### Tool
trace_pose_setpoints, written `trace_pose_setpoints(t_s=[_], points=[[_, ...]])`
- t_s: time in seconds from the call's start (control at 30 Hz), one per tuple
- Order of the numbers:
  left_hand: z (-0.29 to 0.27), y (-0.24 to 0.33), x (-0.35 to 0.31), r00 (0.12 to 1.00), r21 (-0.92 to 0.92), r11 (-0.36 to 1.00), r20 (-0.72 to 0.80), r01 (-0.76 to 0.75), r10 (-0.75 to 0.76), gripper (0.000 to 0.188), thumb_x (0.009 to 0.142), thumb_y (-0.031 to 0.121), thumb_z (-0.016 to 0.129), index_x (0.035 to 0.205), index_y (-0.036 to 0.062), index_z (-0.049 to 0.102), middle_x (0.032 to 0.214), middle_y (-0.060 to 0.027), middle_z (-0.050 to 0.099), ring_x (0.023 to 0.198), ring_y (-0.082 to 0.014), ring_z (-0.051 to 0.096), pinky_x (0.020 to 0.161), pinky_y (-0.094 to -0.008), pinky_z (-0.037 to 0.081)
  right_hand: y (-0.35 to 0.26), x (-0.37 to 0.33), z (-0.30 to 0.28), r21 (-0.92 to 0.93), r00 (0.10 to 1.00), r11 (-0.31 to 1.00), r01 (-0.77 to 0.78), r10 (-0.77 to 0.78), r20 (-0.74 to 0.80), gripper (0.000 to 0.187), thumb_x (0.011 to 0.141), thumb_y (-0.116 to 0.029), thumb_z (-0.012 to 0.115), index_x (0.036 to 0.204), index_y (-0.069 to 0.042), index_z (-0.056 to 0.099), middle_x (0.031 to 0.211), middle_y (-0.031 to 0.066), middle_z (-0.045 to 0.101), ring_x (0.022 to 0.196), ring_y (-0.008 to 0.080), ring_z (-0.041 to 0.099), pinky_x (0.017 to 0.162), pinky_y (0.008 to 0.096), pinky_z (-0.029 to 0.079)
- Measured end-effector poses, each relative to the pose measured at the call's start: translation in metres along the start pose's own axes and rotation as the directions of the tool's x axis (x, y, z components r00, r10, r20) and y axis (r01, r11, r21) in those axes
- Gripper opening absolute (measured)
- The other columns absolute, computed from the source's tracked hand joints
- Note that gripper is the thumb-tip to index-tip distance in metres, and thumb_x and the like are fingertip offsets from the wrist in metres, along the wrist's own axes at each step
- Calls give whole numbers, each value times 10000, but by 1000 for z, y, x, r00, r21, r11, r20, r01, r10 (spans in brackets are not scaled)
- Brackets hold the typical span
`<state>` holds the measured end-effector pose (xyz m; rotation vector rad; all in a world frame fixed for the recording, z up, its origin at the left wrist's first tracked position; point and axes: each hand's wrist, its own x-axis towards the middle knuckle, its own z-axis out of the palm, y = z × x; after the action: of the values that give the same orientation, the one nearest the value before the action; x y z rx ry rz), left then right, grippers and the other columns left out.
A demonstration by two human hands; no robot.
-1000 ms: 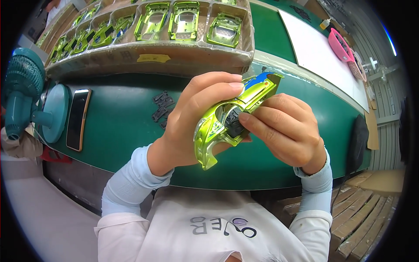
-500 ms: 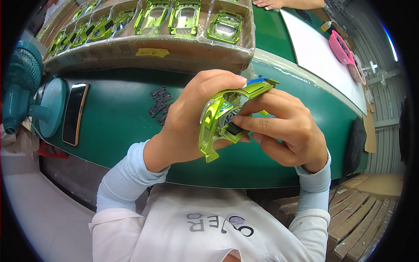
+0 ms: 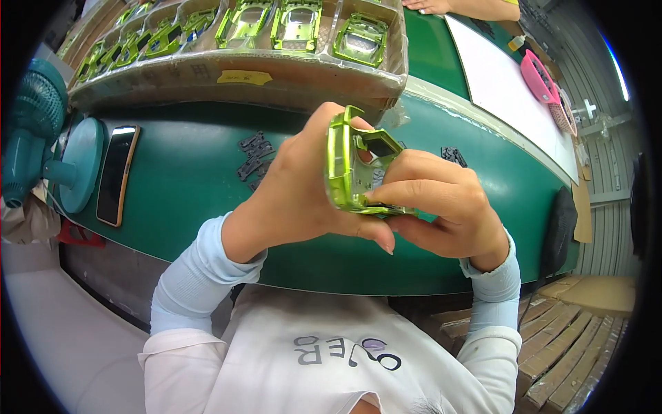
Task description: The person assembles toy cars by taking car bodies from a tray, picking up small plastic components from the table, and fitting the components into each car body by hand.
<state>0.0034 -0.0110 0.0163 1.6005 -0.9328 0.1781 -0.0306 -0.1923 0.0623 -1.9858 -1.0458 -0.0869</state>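
A glossy green plastic housing [image 3: 338,165] with a clear window is held up over the green table, tilted on its side. My left hand [image 3: 293,183] is closed around its left and rear side, thumb below it. My right hand [image 3: 448,203] grips the lower right edge, fingertips reaching inside the frame and thumb underneath. Whether a small part lies under those fingertips is hidden. Small black plastic pieces [image 3: 255,159] lie in a pile left of my hands, and more black pieces [image 3: 453,156] lie just beyond my right hand.
A cardboard box [image 3: 172,79] with dividers holds several similar green housings at the back. A phone [image 3: 118,176] and a teal fan [image 3: 76,165] stand left. Right are a white board [image 3: 507,86], a pink basket [image 3: 538,76] and a black object [image 3: 560,228]. Another person's hand [image 3: 427,5] rests far off.
Both hands have turned the housing so its side edge stands more upright. My right fingertips have shifted to its lower edge, and the black pieces beyond my right hand now show.
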Motion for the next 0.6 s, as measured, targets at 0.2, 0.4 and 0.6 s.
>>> trace_pose_setpoints(t_s=[0.2,0.4,0.6], points=[[-2,9,4,973,-104,968,26,229,-227,770,450,361,849,976,23,399,796,-65,531,706,-152,535,624,-262,461,3,-3,4,76,991,992,-102,108,-80,197,633,28,637,823,9,587,723,108,566,631,229,547,558,299,428],[12,4,4,928,-527,774,85,351,-363,837,600,127,785,1219,4,236,973,-110,544,889,-179,568,725,-293,482,9,3,1,780,835,552,-294,546,-71,164,792,-100,600,883,35,579,789,33,590,717,77,523,643,215,420],[9,7,4,880,-513,720,191,468,-436,814,602,-7,743,1249,31,250,1040,-106,525,945,-182,550,794,-310,476,10,-2,8,825,815,493,-275,575,-72,157,790,-130,607,831,14,559,785,33,578,698,75,510,645,208,407]])
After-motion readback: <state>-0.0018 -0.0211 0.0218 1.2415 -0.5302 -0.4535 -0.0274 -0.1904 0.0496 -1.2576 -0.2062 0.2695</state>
